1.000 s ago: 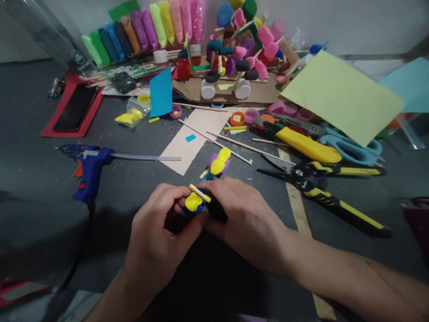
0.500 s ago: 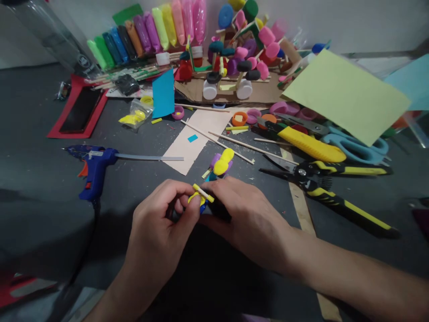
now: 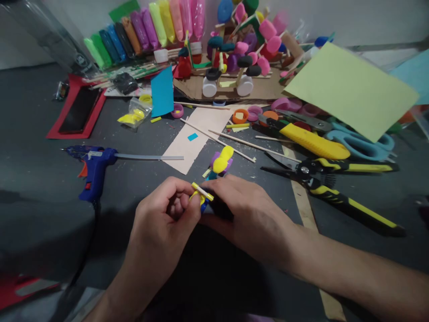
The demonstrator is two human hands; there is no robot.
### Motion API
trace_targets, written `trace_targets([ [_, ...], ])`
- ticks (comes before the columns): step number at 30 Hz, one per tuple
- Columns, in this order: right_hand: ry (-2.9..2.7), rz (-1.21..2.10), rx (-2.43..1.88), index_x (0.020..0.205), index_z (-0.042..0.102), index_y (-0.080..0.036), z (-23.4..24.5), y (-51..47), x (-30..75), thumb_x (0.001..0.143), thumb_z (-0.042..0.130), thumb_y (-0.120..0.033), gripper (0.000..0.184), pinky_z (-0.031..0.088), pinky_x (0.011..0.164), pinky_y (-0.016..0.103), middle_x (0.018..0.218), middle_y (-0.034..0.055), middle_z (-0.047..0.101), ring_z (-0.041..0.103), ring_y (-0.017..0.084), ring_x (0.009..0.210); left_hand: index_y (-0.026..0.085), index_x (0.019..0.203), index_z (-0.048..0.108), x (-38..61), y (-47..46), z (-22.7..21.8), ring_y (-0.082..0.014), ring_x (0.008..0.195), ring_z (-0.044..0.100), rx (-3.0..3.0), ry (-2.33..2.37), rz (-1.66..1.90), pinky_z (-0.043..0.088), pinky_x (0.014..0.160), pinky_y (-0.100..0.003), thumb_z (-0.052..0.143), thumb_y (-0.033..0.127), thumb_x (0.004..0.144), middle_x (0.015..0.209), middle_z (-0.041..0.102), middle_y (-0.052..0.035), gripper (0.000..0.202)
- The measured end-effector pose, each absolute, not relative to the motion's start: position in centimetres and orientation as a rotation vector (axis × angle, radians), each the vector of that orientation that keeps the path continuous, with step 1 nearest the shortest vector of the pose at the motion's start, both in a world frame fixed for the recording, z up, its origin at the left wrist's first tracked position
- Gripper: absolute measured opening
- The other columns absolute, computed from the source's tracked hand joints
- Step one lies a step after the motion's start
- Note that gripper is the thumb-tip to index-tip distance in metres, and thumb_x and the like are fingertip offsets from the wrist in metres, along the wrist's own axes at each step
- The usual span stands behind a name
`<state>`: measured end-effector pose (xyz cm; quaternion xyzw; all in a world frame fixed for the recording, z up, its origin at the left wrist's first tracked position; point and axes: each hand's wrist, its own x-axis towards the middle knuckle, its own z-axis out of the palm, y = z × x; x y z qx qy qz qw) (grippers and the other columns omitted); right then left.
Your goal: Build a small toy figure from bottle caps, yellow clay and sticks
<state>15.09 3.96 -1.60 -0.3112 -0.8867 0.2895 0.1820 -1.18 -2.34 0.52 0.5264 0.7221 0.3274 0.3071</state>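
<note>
My left hand [image 3: 167,223] is closed, thumb and forefinger pinching a small yellow and blue craft piece [image 3: 203,205]. Across its top lies a short pale stick with yellow ends [image 3: 203,191]. Curled around the right side of the same piece is my right hand [image 3: 251,214], its fingertips mostly hidden. Just beyond the hands stands a small purple and yellow figure [image 3: 223,160], with a bit of blue at its base. Much of the held piece is covered by my fingers.
A blue glue gun [image 3: 97,167] lies left. Yellow-black snips [image 3: 348,197], a yellow utility knife [image 3: 313,141] and blue scissors [image 3: 358,145] lie right. Thin wooden sticks [image 3: 248,144] cross beige paper [image 3: 187,154]. Behind are clay packets [image 3: 156,24] and a white-wheeled model [image 3: 228,85].
Both hands stay nearly in place, still gripping the craft piece. The view has shifted slightly; things on the right appear a little further right.
</note>
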Motion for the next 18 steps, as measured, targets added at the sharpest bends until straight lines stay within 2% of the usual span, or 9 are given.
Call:
trace_targets([
  [3, -2.488, 0.831, -0.841, 0.110, 0.064, -0.014, -1.6, 4.3, 15.3, 0.087, 0.074, -0.029, 0.030, 0.046, 0.073, 0.033, 0.095, 0.0062, 0.073, 0.063, 0.023, 0.084, 0.024, 0.097, 0.063, -1.4, -2.6, 0.6, -0.0089, 0.062, 0.053, 1.243, 1.846, 0.886, 0.043, 0.054, -0.017, 0.060, 0.029, 0.090, 0.074, 0.059, 0.0053, 0.009],
  [6, -2.467, 0.816, -0.827, 0.113, 0.065, -0.015, -1.6, 4.5, 15.5, 0.085, 0.075, -0.026, 0.033, 0.045, 0.072, 0.031, 0.095, 0.0051, 0.073, 0.063, 0.021, 0.082, 0.025, 0.104, 0.062, -1.9, -3.1, 0.7, -0.0089, 0.062, 0.051, 1.151, 1.821, 0.922, 0.042, 0.053, -0.017, 0.057, 0.032, 0.093, 0.078, 0.059, 0.0042, 0.014],
  [10, -2.434, 0.826, -0.843, 0.109, 0.068, -0.016, -1.6, 4.6, 15.7, 0.082, 0.076, -0.019, 0.028, 0.043, 0.066, 0.026, 0.090, 0.0033, 0.072, 0.061, 0.016, 0.074, 0.025, 0.111, 0.059, -2.6, -3.5, 0.4, -0.0096, 0.069, 0.053, 1.189, 1.755, 0.865, 0.043, 0.059, -0.018, 0.054, 0.026, 0.095, 0.084, 0.058, 0.0028, 0.017],
  [14, -2.406, 0.838, -0.795, 0.104, 0.068, -0.016, -1.7, 4.7, 15.6, 0.087, 0.070, -0.018, 0.017, 0.042, 0.064, 0.024, 0.085, 0.0022, 0.071, 0.060, 0.014, 0.071, 0.025, 0.111, 0.057, -2.9, -3.7, 0.0, -0.0113, 0.078, 0.057, 1.348, 1.680, 0.770, 0.045, 0.068, -0.021, 0.052, 0.013, 0.092, 0.089, 0.058, 0.0015, 0.022],
  [18, -2.400, 0.810, -0.771, 0.101, 0.067, -0.014, -1.8, 4.8, 15.6, 0.094, 0.063, -0.023, 0.012, 0.044, 0.068, 0.025, 0.088, 0.0053, 0.072, 0.063, 0.016, 0.077, 0.026, 0.102, 0.060, -2.9, -3.7, -0.8, -0.0098, 0.074, 0.053, 1.465, 1.700, 0.816, 0.044, 0.067, -0.021, 0.056, 0.009, 0.089, 0.089, 0.053, 0.0030, 0.022],
])
